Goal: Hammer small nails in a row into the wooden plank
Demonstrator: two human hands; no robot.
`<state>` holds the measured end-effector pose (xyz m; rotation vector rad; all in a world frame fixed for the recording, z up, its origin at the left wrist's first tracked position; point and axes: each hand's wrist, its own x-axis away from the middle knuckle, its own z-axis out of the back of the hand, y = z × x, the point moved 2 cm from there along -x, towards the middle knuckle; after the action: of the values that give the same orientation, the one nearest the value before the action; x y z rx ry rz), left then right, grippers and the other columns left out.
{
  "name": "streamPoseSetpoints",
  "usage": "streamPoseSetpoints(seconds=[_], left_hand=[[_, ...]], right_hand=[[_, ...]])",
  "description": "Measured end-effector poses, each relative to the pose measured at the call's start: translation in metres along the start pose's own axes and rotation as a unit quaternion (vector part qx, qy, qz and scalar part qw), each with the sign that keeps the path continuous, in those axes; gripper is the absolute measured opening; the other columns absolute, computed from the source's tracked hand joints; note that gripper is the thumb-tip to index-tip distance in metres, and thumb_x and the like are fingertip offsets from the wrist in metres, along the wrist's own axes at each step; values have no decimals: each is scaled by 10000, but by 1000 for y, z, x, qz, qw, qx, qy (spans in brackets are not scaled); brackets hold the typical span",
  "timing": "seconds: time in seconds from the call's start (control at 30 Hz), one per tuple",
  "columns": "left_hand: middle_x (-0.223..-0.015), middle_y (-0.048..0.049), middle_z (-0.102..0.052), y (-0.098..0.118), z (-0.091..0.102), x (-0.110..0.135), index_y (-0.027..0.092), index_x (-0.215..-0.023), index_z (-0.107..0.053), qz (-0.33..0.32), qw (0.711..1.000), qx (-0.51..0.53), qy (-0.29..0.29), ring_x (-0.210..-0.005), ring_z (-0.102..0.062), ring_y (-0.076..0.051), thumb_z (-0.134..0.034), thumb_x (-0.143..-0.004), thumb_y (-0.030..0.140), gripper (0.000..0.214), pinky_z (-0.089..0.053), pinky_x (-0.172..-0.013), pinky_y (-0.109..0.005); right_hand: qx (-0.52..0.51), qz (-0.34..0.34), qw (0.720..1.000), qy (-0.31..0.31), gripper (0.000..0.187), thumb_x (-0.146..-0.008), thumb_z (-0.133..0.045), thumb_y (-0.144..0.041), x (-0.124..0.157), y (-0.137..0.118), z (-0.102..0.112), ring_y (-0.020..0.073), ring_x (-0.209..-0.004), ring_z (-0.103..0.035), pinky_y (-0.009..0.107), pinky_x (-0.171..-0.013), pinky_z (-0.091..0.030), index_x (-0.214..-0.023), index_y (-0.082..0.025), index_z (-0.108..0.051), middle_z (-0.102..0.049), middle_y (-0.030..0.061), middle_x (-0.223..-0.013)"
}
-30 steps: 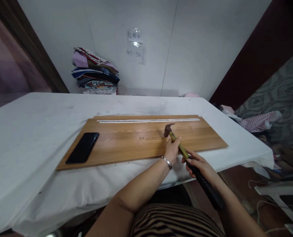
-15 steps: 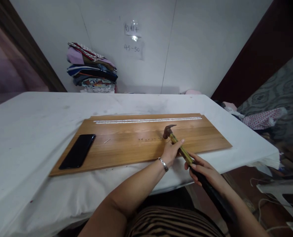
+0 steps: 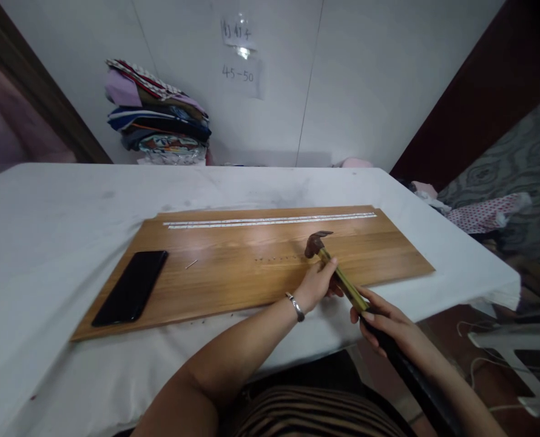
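A claw hammer (image 3: 354, 296) with a rusty head, a yellow neck and a black grip slants over the right half of a brown wooden board (image 3: 233, 279). My right hand (image 3: 391, 325) is closed round its handle where yellow meets black. Nearer the head, my left hand (image 3: 316, 285), with a silver bracelet on the wrist, is closed at the yellow neck, its thumb laid over it. The left fingers are partly hidden under the handle. Just left of the hammer head, a row of several small nails (image 3: 273, 259) stands in the board.
A black phone (image 3: 131, 288) and a single loose nail (image 3: 191, 264) lie on the board's left part. Two white measuring strips (image 3: 270, 221) run along its far side. A white cloth (image 3: 60, 243) covers the table. Folded clothes (image 3: 161, 115) are stacked against the wall.
My view has shifted slightly, so the board appears lower at its left end. Both hands stay on the hammer, which sits a little further right in view.
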<state>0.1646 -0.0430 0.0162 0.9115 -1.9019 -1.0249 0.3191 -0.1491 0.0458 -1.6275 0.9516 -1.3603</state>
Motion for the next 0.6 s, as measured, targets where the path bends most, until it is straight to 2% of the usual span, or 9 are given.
streamPoseSetpoints(seconds=[0.1, 0.3, 0.47, 0.6], left_hand=[[-572, -41, -616, -2, 2, -2, 182, -751, -549, -11, 1000, -9, -10, -434, -570, -133, -613, -836, 713, 542, -321, -422, -224], [-539, -43, -601, -6, 6, -6, 179, -692, -568, 7, 1000, 13, -4, -393, -531, -124, -661, -841, 653, 506, -295, -396, -231], [-535, -40, -598, -5, 7, -4, 177, -697, -562, -13, 1000, -9, -22, -396, -520, -113, -621, -869, 656, 511, -311, -401, -224], [-532, -33, -598, -4, 6, -4, 182, -708, -553, -3, 1000, -11, -21, -386, -518, -111, -615, -883, 637, 492, -305, -395, -220]], right_hand=[[3, -1, 1000, 6, 716, -827, -748, -418, 0, 1, -1, 84, -519, -485, 201, -405, -389, -1497, -315, -516, -635, 40, -933], [6, -14, 1000, 4, 728, -821, -752, -436, -1, 3, -4, 84, -513, -477, 199, -400, -382, -1499, -319, -513, -627, 34, -908], [10, -14, 1000, 10, 764, -806, -765, -452, 2, 1, -5, 84, -508, -483, 208, -403, -391, -1507, -301, -500, -630, 40, -918], [15, -19, 1000, 12, 774, -806, -763, -439, 2, 0, -5, 87, -511, -480, 212, -406, -395, -1513, -290, -486, -627, 35, -909]])
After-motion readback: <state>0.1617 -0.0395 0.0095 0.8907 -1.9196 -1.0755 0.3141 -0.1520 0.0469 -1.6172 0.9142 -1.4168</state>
